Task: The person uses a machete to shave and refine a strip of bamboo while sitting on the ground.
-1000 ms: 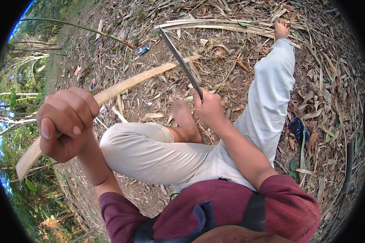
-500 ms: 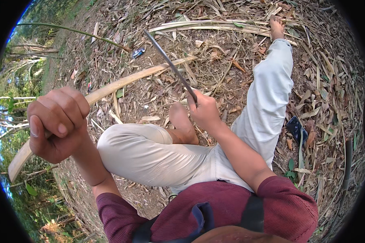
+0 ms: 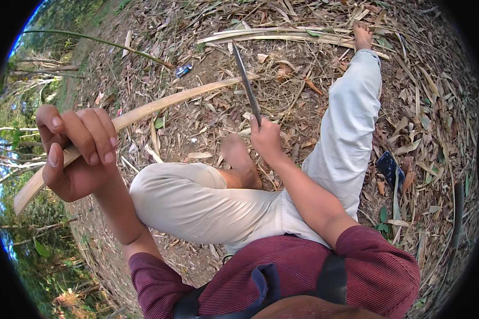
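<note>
A long, pale split-bamboo strip point(image 3: 170, 99) slants across the left half of the view. My left hand point(image 3: 80, 151) is closed around it near its lower left end, with the fingers curled over the top and the thumb below. In my right hand point(image 3: 266, 141), closed around a handle hidden by the fingers, is a long dark-bladed knife point(image 3: 245, 80). Its blade points up and away, crossing the strip near the far tip in this view; whether they touch I cannot tell.
Several pale split strips point(image 3: 282, 36) lie on the leaf-strewn ground beyond, by my outstretched right foot point(image 3: 362, 35). A dark phone point(image 3: 389, 169) rests right of my leg. A small blue packet point(image 3: 183, 70) and a green stem point(image 3: 106, 42) are at the far left.
The knife blade has swung to the right and stands more upright. My left hand has turned, its fingers looser around the strip, and the strip's near end has risen slightly.
</note>
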`<state>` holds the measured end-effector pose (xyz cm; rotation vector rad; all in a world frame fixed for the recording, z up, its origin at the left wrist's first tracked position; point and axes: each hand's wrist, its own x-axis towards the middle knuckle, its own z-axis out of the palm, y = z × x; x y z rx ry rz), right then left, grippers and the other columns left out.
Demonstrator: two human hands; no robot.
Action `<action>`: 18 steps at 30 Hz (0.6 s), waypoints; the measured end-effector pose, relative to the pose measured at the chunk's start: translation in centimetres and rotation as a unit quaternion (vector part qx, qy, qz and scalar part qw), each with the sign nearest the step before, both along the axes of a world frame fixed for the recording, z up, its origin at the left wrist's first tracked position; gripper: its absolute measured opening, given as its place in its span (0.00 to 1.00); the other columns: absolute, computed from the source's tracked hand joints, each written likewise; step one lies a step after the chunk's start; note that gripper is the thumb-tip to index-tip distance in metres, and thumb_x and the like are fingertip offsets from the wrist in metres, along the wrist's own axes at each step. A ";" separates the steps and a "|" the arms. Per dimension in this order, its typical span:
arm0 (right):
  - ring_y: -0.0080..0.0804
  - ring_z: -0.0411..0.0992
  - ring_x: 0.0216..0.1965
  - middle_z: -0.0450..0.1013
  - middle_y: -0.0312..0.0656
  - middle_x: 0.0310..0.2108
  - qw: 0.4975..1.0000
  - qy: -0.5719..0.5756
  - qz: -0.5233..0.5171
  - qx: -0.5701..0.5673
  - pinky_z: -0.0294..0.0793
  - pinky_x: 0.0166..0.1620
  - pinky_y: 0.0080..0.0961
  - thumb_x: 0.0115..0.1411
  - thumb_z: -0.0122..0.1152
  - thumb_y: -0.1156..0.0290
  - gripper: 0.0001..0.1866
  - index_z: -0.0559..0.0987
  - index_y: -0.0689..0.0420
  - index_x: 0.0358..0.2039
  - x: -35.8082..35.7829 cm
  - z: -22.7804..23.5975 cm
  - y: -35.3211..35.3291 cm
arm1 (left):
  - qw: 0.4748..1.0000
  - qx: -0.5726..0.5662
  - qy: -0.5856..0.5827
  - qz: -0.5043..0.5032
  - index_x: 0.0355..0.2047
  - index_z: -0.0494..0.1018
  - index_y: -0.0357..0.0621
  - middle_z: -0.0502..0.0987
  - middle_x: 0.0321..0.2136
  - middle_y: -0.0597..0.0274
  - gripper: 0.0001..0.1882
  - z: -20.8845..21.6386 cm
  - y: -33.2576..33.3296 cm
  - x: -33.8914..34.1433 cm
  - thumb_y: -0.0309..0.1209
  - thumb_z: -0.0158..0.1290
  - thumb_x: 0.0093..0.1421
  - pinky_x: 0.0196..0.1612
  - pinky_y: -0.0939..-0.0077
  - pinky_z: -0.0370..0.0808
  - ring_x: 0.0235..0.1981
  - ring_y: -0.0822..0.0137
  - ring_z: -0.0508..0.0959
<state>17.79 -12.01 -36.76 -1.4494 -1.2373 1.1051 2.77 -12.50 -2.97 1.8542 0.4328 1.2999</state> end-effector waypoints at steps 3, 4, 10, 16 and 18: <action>0.55 0.73 0.23 0.72 0.57 0.19 0.999 0.033 0.019 0.038 0.70 0.27 0.42 0.64 0.56 0.65 0.14 0.78 0.65 0.30 0.7 2.0 -0.6 | 1.000 -0.004 0.001 -0.017 0.43 0.61 0.39 0.63 0.11 0.67 0.12 -0.3 0.6 -0.1 0.32 0.37 0.64 0.24 0.75 0.66 0.11 0.72 0.63; 0.54 0.73 0.23 0.72 0.56 0.20 0.996 0.051 0.028 0.064 0.71 0.27 0.41 0.63 0.56 0.66 0.13 0.78 0.65 0.32 0.6 2.8 -1.2 | 1.000 -0.005 0.006 -0.024 0.43 0.61 0.39 0.62 0.11 0.68 0.11 -0.2 0.5 -0.2 0.32 0.36 0.65 0.24 0.75 0.65 0.10 0.72 0.63; 0.48 0.75 0.27 0.76 0.51 0.30 0.950 0.084 0.107 0.282 0.74 0.29 0.36 0.58 0.61 0.75 0.13 0.77 0.62 0.44 1.0 7.0 -3.9 | 1.000 0.001 0.003 -0.018 0.43 0.63 0.41 0.57 0.09 0.72 0.11 -0.2 0.2 -0.3 0.32 0.35 0.66 0.22 0.74 0.56 0.10 0.75 0.55; 0.48 0.73 0.21 0.72 0.50 0.19 0.987 0.077 0.114 0.083 0.70 0.24 0.36 0.62 0.57 0.73 0.06 0.76 0.62 0.35 1.0 5.4 -2.1 | 0.998 -0.010 -0.044 0.039 0.41 0.64 0.40 0.50 0.10 0.74 0.10 -0.5 0.8 -0.5 0.31 0.34 0.67 0.23 0.74 0.52 0.12 0.76 0.49; 0.50 0.71 0.19 0.70 0.52 0.16 0.983 0.065 0.081 0.150 0.67 0.23 0.37 0.63 0.56 0.71 0.08 0.76 0.63 0.32 0.6 5.3 -2.2 | 0.998 -0.021 -0.058 0.035 0.42 0.65 0.38 0.48 0.10 0.73 0.12 -0.5 0.8 -1.3 0.31 0.33 0.68 0.23 0.74 0.51 0.13 0.76 0.48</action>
